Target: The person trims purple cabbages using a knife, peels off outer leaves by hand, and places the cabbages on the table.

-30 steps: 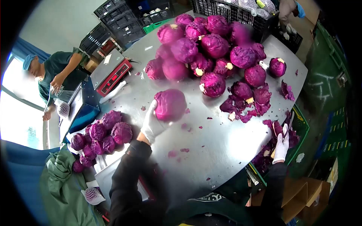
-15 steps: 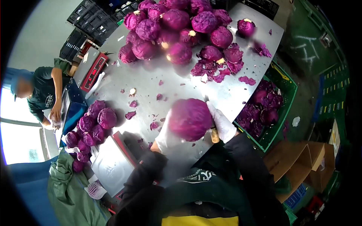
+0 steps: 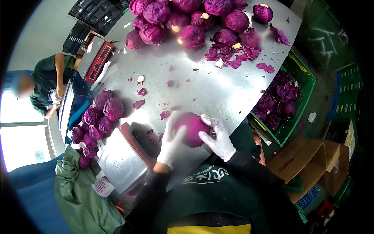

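A purple cabbage [image 3: 192, 132] is held between my two white-gloved hands, over the near edge of the metal table. My left hand [image 3: 171, 139] wraps its left side, thumb across the front. On the right side, my right hand [image 3: 220, 140] grips it with curled fingers and thumb; a dark gap shows between them. No knife can be made out in either hand. Small scraps of purple leaf [image 3: 164, 115] lie on the table just beyond the left hand.
Whole cabbages [image 3: 152, 34] are heaped at the far side, with loose leaves [image 3: 237, 62] beside them. Several smaller cabbages [image 3: 92, 116] sit left, near a scale [image 3: 124, 160]. A green crate [image 3: 307, 87] of leaves stands right, above cardboard boxes [image 3: 300, 158]. Another person [image 3: 46, 84] works at left.
The wooden-handled knife seen by my right hand is out of sight. My right hand has come onto the cabbage, which looks smaller and sharper. The whole view has shifted slightly.
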`<state>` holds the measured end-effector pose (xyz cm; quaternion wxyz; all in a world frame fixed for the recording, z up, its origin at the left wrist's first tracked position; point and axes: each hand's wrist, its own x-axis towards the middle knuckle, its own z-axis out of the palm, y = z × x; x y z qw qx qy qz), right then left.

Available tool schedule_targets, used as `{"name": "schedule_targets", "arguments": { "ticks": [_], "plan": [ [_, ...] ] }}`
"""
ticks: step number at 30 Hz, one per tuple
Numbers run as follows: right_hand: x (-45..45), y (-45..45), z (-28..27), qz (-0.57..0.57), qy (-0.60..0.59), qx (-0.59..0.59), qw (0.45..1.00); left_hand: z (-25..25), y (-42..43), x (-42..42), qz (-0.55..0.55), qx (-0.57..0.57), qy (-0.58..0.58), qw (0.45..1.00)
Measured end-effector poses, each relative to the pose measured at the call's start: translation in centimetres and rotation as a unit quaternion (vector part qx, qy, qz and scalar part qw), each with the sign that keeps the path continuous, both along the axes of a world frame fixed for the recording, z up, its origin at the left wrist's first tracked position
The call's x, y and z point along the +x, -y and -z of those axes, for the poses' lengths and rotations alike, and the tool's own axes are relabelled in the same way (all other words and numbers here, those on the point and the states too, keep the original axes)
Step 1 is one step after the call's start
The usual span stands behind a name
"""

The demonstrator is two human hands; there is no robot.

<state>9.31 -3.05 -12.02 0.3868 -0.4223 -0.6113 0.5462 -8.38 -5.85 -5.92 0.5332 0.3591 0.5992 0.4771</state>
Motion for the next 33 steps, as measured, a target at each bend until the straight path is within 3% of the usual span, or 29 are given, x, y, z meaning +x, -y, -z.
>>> {"name": "schedule_targets", "arguments": {
  "ticks": [1,3,4,5,6,7,8,9,11,12,13,15,22,24,25,27,29,32,33],
  "plan": [
    [-0.6,0.1,-0.1,-0.004,-0.05,0.065,0.997,0.0,0.5,0.1,0.014,0.031,-0.025,0.999],
    [-0.4,-0.1,-2.8,-0.033,-0.012,0.046,0.998,1.9,1.6,-0.7,0.074,0.052,-0.317,0.944],
    [-0.2,-0.2,-2.3,-0.043,-0.041,-0.035,0.998,3.2,2.2,-0.8,-0.007,0.019,-0.253,0.967],
    [0.4,-0.3,-1.2,-0.049,-0.07,-0.115,0.99,3.1,2.4,-1.2,-0.003,0.006,-0.225,0.974],
    [1.0,-0.8,0.3,-0.023,0.025,-0.011,0.999,3.0,2.6,-1.7,0.003,-0.008,-0.195,0.981],
    [1.1,-1.2,0.1,0.003,-0.032,-0.022,0.999,3.0,2.8,-2.0,0.005,-0.023,-0.163,0.986],
    [1.4,-1.2,-0.4,-0.002,0.036,0.034,0.999,2.9,3.0,-2.1,0.007,-0.031,-0.16,0.987],
    [1.9,-1.1,-1.1,-0.004,0.105,0.089,0.99,2.9,2.9,-2.1,0.005,-0.027,-0.163,0.986],
    [1.8,0.2,-2.1,-0.029,0.131,0.14,0.981,3.0,2.7,-1.9,0.003,-0.021,-0.168,0.986],
    [1.8,0.7,-2.2,-0.057,0.221,0.175,0.958,2.9,2.7,-1.8,0.002,-0.021,-0.172,0.985],
    [1.7,1.0,-2.8,-0.114,0.243,0.041,0.962,2.8,2.4,-1.7,0.002,-0.021,-0.176,0.984],
    [1.4,1.0,-3.5,-0.17,0.338,0.087,0.922,2.5,2.1,-1.3,0.002,-0.024,-0.187,0.982],
    [0.3,-1.2,-2.1,-0.172,0.4,0.097,0.895,1.7,1.3,-0.6,0.027,-0.01,-0.28,0.96],
    [-0.2,-2.8,-0.1,-0.192,0.41,0.03,0.891,0.9,1.4,-0.2,0.077,0.032,-0.35,0.933],
    [-0.6,-3.7,0.4,-0.195,0.414,0.021,0.889,1.5,2.0,0.2,0.069,0.055,-0.377,0.922],
    [-1.3,-4.6,-0.5,-0.247,0.4,-0.009,0.883,2.6,3.0,-1.1,0.03,0.035,-0.315,0.948],
    [-1.0,-3.3,0.8,-0.196,0.263,0.107,0.939,1.2,4.3,-2.8,0.067,-0.011,-0.416,0.907],
    [-1.2,-1.9,1.4,-0.247,0.172,-0.019,0.953,0.4,5.5,-3.5,0.062,-0.056,-0.265,0.961],
    [-1.6,-0.8,1.9,-0.197,0.132,-0.01,0.971,0.2,5.5,-3.0,0.06,-0.031,-0.261,0.963]
  ]
}}
